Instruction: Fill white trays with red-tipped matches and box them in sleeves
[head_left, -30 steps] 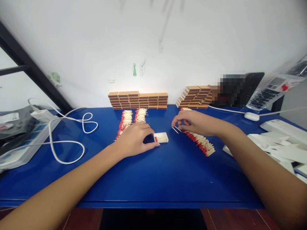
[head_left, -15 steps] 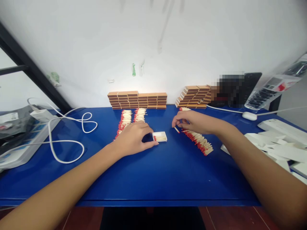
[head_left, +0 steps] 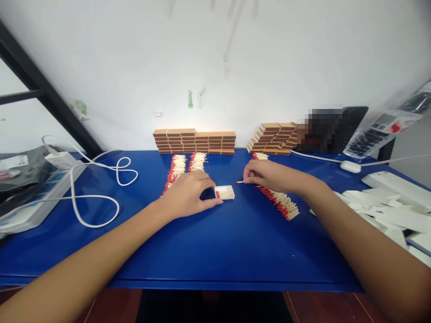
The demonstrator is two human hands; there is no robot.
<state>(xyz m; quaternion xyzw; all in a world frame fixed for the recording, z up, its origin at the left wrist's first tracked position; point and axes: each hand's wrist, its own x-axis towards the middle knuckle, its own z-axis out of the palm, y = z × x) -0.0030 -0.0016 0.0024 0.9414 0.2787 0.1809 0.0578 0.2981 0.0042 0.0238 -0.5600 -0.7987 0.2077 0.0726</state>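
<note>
A small white matchbox tray (head_left: 230, 197) lies on the blue table with several red-tipped matches inside. My left hand (head_left: 188, 193) has thumb and forefinger around the tray's left end, gripping it. To the right of the tray, my right hand (head_left: 266, 174) pinches a single match (head_left: 239, 182), whose red head points left toward the tray. Below that hand spreads a slanting pile of matches (head_left: 281, 202); part of it is hidden by the hand. Beyond my left hand lie two more rows of matches, a left row (head_left: 177, 168) and a right row (head_left: 197, 161).
Stacked matchboxes (head_left: 195, 141) stand along the wall, with a second, leaning stack (head_left: 272, 137) to the right. White card pieces (head_left: 387, 208) cover the right side, near a plastic bottle (head_left: 380, 130). A white cable (head_left: 76, 211) loops beside a power strip (head_left: 43, 197) at left.
The match in my right hand has turned from pointing down and right to lying nearly level, head to the left. My left hand and the tray stay in place.
</note>
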